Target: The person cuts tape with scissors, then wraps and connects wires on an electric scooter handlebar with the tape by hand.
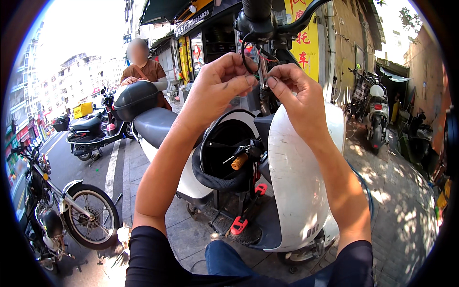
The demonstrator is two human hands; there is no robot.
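Both of my hands are raised in front of the handlebar stem of a white scooter [306, 177]. My left hand [224, 86] pinches a thin black cable [245, 56] that loops down from the handlebar [258, 26]. A bit of green wire shows by its fingertips. Just to the right, my right hand [299, 93] has thumb and forefinger pressed together; whatever they hold is too small to make out. Behind the fingers stands a shiny metal stem [263, 71]. A brake lever [303, 21] reaches out to the upper right.
Below my hands sits a black shell with a padded rim [217, 179], beside an orange-tan handle [239, 161]. Red footpegs [239, 225] stick out lower down. A motorcycle [86, 210] stands at left. Behind the black top box [136, 100] is another person [148, 71]. More scooters [377, 112] stand at right.
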